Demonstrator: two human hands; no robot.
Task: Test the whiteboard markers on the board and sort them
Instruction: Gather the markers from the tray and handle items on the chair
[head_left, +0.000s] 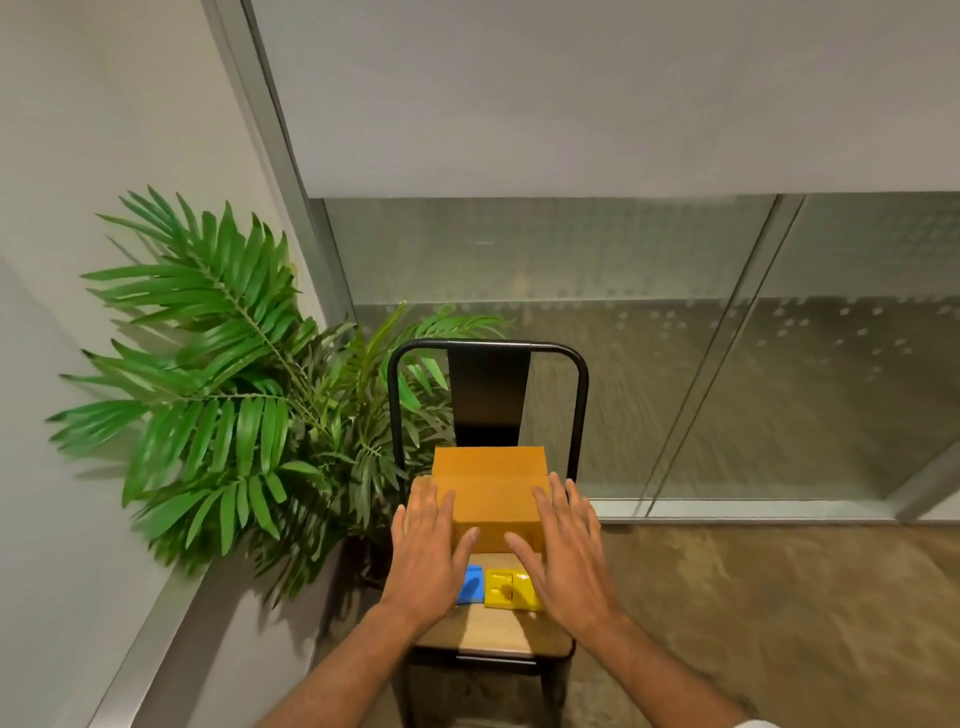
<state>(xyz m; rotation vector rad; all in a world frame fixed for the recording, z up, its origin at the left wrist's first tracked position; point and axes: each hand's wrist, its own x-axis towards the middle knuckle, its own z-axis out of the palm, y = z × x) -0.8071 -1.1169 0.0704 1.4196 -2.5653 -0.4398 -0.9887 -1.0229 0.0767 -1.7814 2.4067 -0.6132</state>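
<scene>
Head view. My left hand (426, 551) and right hand (566, 551) are both released, fingers straight and spread, palms down, one on each side of a cardboard box (493, 499). The thumbs point inward across its front face. I cannot tell whether the palms press the box or hover just above it. The box stands at the back of a wooden chair seat (493, 636), its top flaps lying nearly closed. I cannot tell what it holds. Just in front of it on the seat lie a blue object (471, 584) and a yellow object (506, 590), side by side between my wrists. The black metal chair back (488, 384) rises behind the box. A leafy green plant (234, 374) stands to the left. Beyond is a frosted glass wall (571, 260), with a white panel (571, 104) above it.
</scene>
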